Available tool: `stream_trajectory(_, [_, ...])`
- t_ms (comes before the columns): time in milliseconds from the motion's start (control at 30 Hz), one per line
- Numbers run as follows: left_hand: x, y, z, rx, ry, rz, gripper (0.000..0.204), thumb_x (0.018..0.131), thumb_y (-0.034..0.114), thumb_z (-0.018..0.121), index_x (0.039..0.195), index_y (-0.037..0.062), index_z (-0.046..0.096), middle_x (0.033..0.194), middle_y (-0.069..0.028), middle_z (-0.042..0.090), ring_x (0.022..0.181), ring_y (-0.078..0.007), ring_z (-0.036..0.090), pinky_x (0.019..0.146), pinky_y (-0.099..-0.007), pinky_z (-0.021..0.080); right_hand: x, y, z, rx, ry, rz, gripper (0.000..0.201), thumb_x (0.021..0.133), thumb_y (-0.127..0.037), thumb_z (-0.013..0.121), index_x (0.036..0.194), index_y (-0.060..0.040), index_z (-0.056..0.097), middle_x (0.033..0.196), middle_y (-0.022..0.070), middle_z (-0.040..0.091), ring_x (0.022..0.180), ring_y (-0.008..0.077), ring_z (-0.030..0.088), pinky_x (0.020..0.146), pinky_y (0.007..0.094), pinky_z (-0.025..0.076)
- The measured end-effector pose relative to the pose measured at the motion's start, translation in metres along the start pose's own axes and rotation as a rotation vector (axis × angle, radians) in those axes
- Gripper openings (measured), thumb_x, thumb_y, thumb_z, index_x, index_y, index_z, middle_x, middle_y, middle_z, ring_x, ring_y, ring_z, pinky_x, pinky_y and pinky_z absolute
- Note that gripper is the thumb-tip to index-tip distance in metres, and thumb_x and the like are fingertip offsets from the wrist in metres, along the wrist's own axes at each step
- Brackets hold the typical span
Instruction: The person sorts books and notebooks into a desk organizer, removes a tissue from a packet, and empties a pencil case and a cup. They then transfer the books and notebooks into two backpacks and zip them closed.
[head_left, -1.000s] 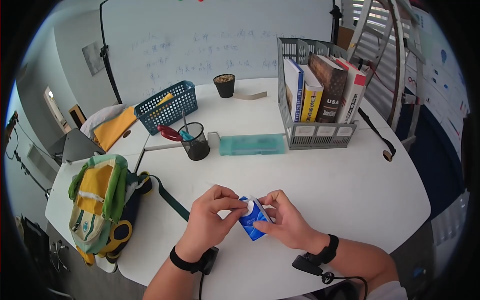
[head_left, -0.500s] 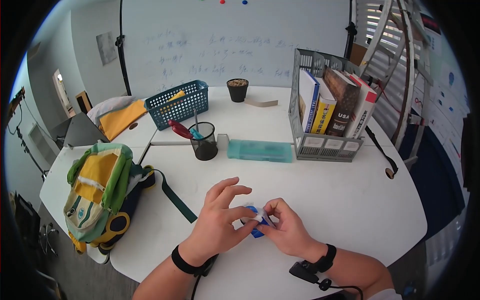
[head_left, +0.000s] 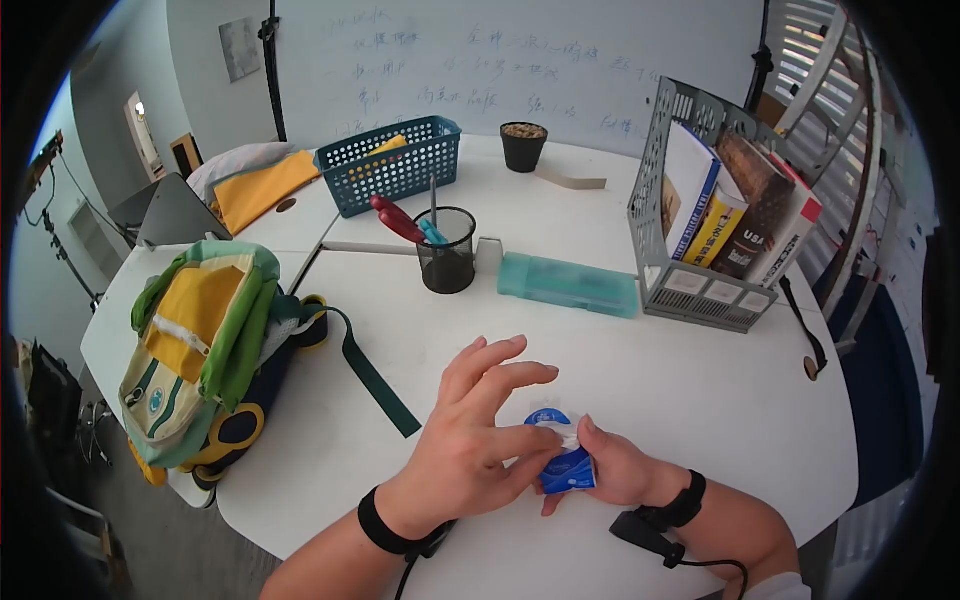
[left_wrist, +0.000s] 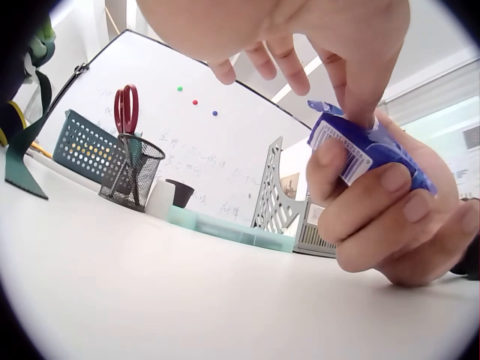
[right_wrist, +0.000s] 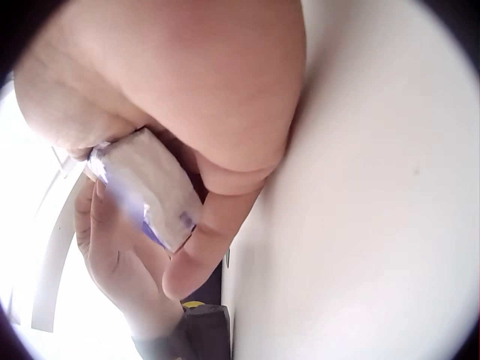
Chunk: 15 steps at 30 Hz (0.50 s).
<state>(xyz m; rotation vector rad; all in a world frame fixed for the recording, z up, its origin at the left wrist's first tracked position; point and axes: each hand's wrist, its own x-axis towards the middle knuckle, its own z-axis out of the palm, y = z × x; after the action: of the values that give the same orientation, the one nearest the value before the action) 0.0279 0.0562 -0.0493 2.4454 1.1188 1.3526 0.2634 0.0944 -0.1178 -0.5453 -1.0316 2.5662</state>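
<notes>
A small blue pack of tissues (head_left: 568, 474) is held just above the table's front part. My right hand (head_left: 628, 468) grips it from the right, with fingers curled round its underside in the left wrist view, where a barcode shows on the pack (left_wrist: 336, 154). White tissue (head_left: 567, 434) shows at the opening on top. My left hand (head_left: 470, 455) pinches there with thumb and index finger, their tips down in the opening, while the other fingers are raised and spread. In the right wrist view, the pale side of the pack (right_wrist: 154, 184) lies against the right palm.
On the left lies a green and yellow backpack (head_left: 195, 350) with a dark strap (head_left: 375, 385). Farther back are a mesh pen cup (head_left: 446, 262), a teal case (head_left: 567, 285), a blue basket (head_left: 390, 180), a plant pot (head_left: 523, 150) and a grey book rack (head_left: 708, 300).
The left fingers have moved from the pack's flap into its opening, and the other left fingers have lifted and spread. The right hand has turned the pack. The head view has shifted.
</notes>
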Motion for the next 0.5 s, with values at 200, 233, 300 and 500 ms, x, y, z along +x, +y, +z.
stream_trajectory(200, [0.0, 0.004, 0.002, 0.107, 0.012, 0.001, 0.023, 0.065, 0.005, 0.09, 0.082, 0.0165, 0.079, 0.119, -0.0076, 0.072, 0.133, -0.0396, 0.058, 0.117, -0.0607, 0.04, -0.001, -0.005, 0.019, -0.281, 0.199, -0.097, 0.066, 0.113, -0.061, 0.041, 0.135, -0.0012, 0.057, 0.105, 0.0068, 0.06, 0.094, 0.0154, 0.064, 0.08, 0.0338, 0.062])
stream_trajectory(233, [0.0, 0.005, 0.001, 0.129, 0.014, -0.018, 0.025, 0.065, 0.004, 0.089, 0.083, 0.0157, 0.078, 0.117, -0.007, 0.073, 0.131, -0.0394, 0.059, 0.117, -0.0605, 0.04, -0.001, -0.007, 0.021, -0.317, 0.22, -0.11, 0.067, 0.112, -0.061, 0.044, 0.135, -0.0004, 0.057, 0.103, 0.0065, 0.06, 0.091, 0.0148, 0.064, 0.077, 0.0325, 0.062])
stream_trajectory(300, [0.002, 0.004, 0.001, 0.124, 0.023, -0.016, 0.026, 0.066, 0.002, 0.087, 0.085, 0.0132, 0.075, 0.113, -0.0069, 0.073, 0.126, -0.039, 0.061, 0.114, -0.0588, 0.043, -0.003, -0.013, 0.022, -0.351, 0.244, -0.117, 0.067, 0.111, -0.062, 0.046, 0.135, 0.0004, 0.057, 0.102, 0.0062, 0.059, 0.089, 0.0141, 0.064, 0.074, 0.0311, 0.062])
stream_trajectory(500, [0.007, 0.003, -0.006, 0.008, 0.165, -0.129, 0.026, 0.078, -0.009, 0.077, 0.097, 0.0043, 0.066, 0.113, -0.0127, 0.073, 0.113, -0.0375, 0.067, 0.099, -0.0437, 0.052, -0.011, -0.016, 0.026, -0.551, 0.324, -0.118, 0.075, 0.107, -0.067, 0.051, 0.134, 0.0025, 0.057, 0.1, 0.0073, 0.057, 0.078, 0.0137, 0.064, 0.068, 0.0283, 0.061])
